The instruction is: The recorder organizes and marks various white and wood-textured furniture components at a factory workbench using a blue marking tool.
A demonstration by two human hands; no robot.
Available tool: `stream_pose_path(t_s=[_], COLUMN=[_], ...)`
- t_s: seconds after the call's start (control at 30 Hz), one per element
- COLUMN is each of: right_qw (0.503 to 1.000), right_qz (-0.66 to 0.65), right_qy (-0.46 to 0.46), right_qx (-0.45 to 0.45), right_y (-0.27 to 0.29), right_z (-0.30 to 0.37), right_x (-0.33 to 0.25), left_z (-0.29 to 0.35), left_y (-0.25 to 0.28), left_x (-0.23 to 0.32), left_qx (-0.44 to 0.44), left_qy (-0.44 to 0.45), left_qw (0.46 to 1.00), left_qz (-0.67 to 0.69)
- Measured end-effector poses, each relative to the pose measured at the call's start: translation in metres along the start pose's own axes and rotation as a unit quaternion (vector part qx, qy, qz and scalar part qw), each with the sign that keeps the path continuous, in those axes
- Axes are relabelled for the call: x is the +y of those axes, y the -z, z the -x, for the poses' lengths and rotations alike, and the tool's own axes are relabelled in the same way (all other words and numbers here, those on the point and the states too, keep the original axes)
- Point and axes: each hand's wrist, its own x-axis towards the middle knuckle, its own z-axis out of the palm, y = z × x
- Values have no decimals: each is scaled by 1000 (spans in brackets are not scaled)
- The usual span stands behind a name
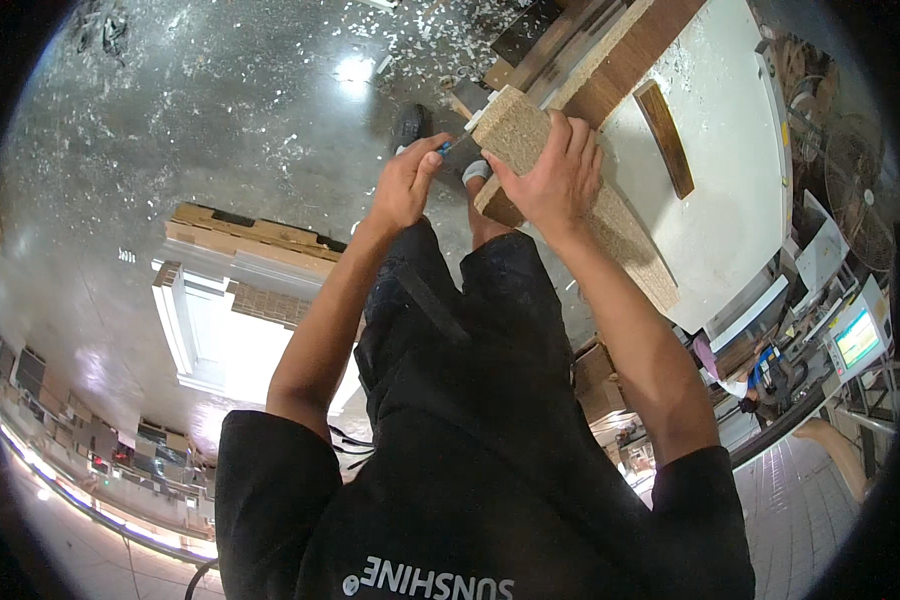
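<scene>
Gripping the chipboard panel (530,150) on edge beside the white workbench (730,200), the right hand (555,180) closes over it. The left hand (405,185) pinches a small blue-tipped tool (448,146) at its corner; work appears mid-course, extent unclear.

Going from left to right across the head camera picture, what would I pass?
Stack of white and wood panels on the floor → left hand pinching a small blue-tipped tool → right hand gripping a particleboard piece → dark wood strip on the white tabletop → fan.
</scene>
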Motion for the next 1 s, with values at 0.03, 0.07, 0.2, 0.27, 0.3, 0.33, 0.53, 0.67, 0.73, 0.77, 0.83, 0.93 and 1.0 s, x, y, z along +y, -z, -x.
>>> stream_pose_path(t_s=[0.03,0.07,0.2,0.27,0.3,0.33,0.53,0.67,0.73,0.77,0.83,0.93,1.0], right_qw=[1000,1000,1000,1000,1000,1000,999,999,999,999,999,999,999], right_qz=[0,0,9,8,7,7,29,34,36,33,30,32,28], right_qy=[-1,0,-5,-3,-1,2,-1,-4,-8,-5,-2,-1,6], right_qx=[-1,3,2,3,5,4,21,15,10,22,32,35,27], right_y=[0,0,-2,-2,-2,-2,-5,-4,-5,-6,-7,-8,-5], right_z=[0,0,0,1,0,0,2,1,-1,0,3,-1,1], right_x=[0,0,2,1,-1,-2,1,-3,-3,-2,-1,0,0], left_z=[-1,-3,-12,-17,-20,-21,-23,-17,-15,-17,-24,-25,-26], left_y=[1,1,-1,-3,-4,-4,-9,-7,-5,-5,-7,-9,-9], left_x=[1,4,16,15,10,5,8,-2,-9,-6,0,-3,-2], left_qx=[-6,-6,-15,-10,-5,-1,1,15,-1,-1,11,18,6], left_qy=[4,5,33,38,23,8,3,4,-5,-3,-24,-32,-8], left_qw=[1000,1000,999,999,999,1000,1000,1000,1000,1000,999,999,1000], left_qz=[3,3,-8,-19,-24,-28,-18,5,1,2,-22,-21,-15])
